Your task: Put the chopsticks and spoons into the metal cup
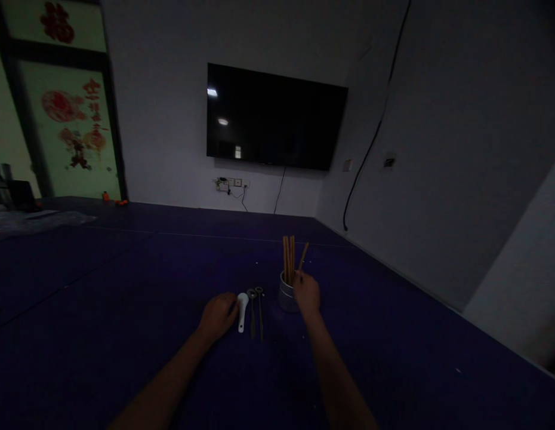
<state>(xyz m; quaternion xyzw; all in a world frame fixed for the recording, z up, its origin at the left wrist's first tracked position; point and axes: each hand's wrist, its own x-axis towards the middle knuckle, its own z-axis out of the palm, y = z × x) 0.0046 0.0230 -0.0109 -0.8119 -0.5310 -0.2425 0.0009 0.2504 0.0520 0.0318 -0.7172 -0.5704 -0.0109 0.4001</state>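
Observation:
At the cup's right rim, my right hand (307, 294) has its fingers closed on a wooden chopstick (303, 255), which leans to the right. Several more chopsticks (289, 258) stand upright in the round grey cup (287, 298). My left hand (218, 315) rests on the purple surface, fingers loosely bent and apart, its tips beside the bowl of a white spoon (242, 312); whether they touch it I cannot tell. Right of that spoon lie two metal spoons, a wider one (253, 316) and a thinner one (260, 315), handles toward me.
The wide purple surface (125, 286) reaches the walls. A black television (275, 116) hangs above sockets (233, 183) with loose wires. A black cable (371, 140) runs down the right wall. Clear plastic wrap (45, 221) and small orange items (120, 202) lie far left.

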